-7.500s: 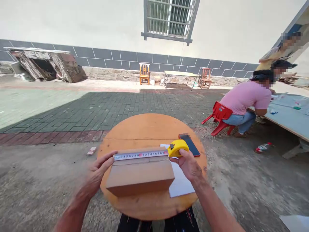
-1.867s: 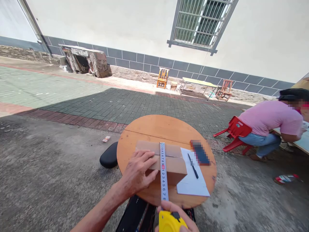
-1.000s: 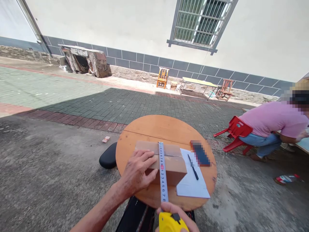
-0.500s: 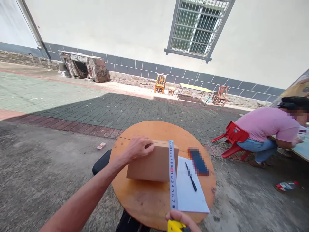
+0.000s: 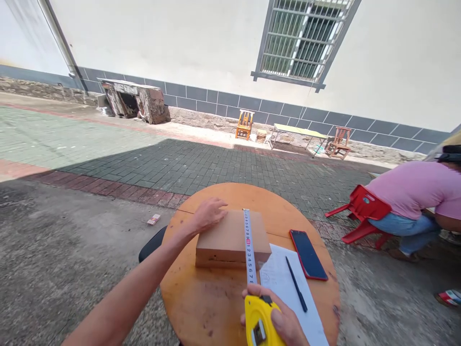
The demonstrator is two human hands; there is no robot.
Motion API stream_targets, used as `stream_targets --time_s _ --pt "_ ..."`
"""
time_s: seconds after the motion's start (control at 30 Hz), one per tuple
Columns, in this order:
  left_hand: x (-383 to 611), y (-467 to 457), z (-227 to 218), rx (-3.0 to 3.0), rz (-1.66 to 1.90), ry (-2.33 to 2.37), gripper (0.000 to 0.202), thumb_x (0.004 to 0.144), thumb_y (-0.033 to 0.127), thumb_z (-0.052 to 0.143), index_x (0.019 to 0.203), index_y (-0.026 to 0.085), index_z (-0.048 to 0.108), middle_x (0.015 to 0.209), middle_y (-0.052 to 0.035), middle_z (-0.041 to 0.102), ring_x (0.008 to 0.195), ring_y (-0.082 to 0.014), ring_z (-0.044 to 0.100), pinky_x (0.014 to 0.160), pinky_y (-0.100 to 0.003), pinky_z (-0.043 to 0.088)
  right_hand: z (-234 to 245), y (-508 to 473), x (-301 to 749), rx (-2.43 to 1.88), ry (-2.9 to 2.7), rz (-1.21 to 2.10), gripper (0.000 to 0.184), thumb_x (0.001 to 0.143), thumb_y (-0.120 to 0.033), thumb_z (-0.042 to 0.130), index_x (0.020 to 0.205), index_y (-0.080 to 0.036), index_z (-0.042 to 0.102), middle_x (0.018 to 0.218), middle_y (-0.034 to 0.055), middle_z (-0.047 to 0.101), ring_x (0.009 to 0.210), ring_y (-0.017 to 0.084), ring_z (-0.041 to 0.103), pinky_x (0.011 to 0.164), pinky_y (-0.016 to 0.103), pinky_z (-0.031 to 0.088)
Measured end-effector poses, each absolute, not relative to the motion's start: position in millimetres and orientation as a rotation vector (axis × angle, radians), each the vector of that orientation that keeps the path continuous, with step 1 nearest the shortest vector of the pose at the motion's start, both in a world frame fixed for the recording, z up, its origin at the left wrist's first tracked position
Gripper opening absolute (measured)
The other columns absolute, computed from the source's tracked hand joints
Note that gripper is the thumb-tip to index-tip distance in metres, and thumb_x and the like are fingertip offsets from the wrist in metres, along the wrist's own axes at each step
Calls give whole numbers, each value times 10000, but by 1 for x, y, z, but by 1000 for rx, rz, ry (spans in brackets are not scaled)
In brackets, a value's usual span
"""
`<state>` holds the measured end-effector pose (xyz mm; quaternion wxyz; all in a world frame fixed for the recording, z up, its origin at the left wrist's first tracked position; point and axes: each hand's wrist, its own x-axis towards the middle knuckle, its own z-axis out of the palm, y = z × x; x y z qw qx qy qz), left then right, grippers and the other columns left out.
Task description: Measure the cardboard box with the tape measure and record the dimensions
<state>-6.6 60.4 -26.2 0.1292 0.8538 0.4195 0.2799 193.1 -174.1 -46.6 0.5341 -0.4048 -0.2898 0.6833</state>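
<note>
A brown cardboard box [image 5: 225, 238] lies flat on the round wooden table [image 5: 212, 300]. My left hand [image 5: 209, 215] rests on its far left corner with fingers stretched over the edge. My right hand [image 5: 279, 319] grips a yellow tape measure [image 5: 260, 321] at the table's near edge. Its white blade [image 5: 248, 245] runs away from me across the top of the box, the tip at the far edge.
A white sheet of paper [image 5: 288, 293] with a black pen [image 5: 296, 290] and a red-cased phone [image 5: 308, 247] lie right of the box. A person in a pink shirt [image 5: 414, 190] sits on a red chair [image 5: 360, 211] at the right. A black stool [image 5: 153, 242] stands left of the table.
The box was tipped up on edge by my left hand and now lies flat on another face. The tape blade stays stretched across it; my right hand has come nearer the box.
</note>
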Motion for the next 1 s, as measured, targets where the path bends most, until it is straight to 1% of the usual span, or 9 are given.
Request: stream_targets --time_s 0.03,0.1,0.17,0.27,0.33,0.5,0.63,0.77,1.0 --pt "-11 50 -28 2481 852 1229 307 878 250 513 1121 181 687 1162 -101 684 1101 -258 597 975 -416 440 -46 -170 191 -959 -679 1640 639 659 -576 801 1095 -118 709 1128 158 685 793 254 723 673 321 545" --pt "-19 27 -31 2494 919 1222 272 878 236 533 1093 198 695 1185 -95 672 1128 -259 578 1006 -446 427 -42 -164 187 -956 -648 1662 624 660 -559 811 1090 -117 712 1102 149 690 788 248 723 649 302 535" --pt "-22 8 -33 2527 966 1165 221 871 212 554 1027 215 711 1167 -77 678 1121 -250 576 1001 -432 436 -34 -160 181 -979 -612 1663 590 669 -535 816 1082 -126 720 1075 136 698 793 238 718 653 290 531" --pt "-21 -7 -37 2556 970 1079 183 884 183 546 925 218 721 1071 -50 709 1033 -223 597 947 -381 459 -21 -156 172 -1055 -570 1640 531 693 -515 809 1068 -147 733 1025 111 718 802 224 709 704 287 534" --pt "-19 -9 -41 2542 977 1083 189 898 183 536 896 215 723 1033 -42 719 981 -214 602 914 -367 459 -16 -155 168 -1094 -563 1626 519 688 -513 815 1052 -150 741 999 107 727 794 225 707 711 292 535" --pt "-18 -7 -50 2487 1057 1126 182 902 190 545 885 223 723 1040 -30 722 970 -217 595 910 -377 432 -20 -151 163 -1119 -575 1592 575 687 -553 803 1084 -144 726 1049 126 721 787 239 702 651 305 533" --pt "-17 -8 -54 2461 1095 1126 170 894 186 556 896 229 721 1031 -26 721 981 -215 597 914 -373 420 -24 -152 158 -1097 -577 1589 548 706 -545 791 1068 -137 732 1009 111 723 780 225 699 658 284 521" --pt "-16 -9 -56 2434 1121 1151 168 893 191 558 892 227 722 1024 -28 719 994 -221 597 924 -380 415 -23 -155 155 -1091 -574 1592 522 713 -525 788 1068 -144 738 1018 101 725 777 214 698 674 279 518" --pt "-15 -9 -58 2413 1120 1164 175 889 185 558 883 220 729 1033 -32 721 996 -224 597 919 -381 422 -26 -159 154 -1149 -570 1576 582 705 -553 783 1120 -149 722 1073 114 726 818 242 707 695 301 524"
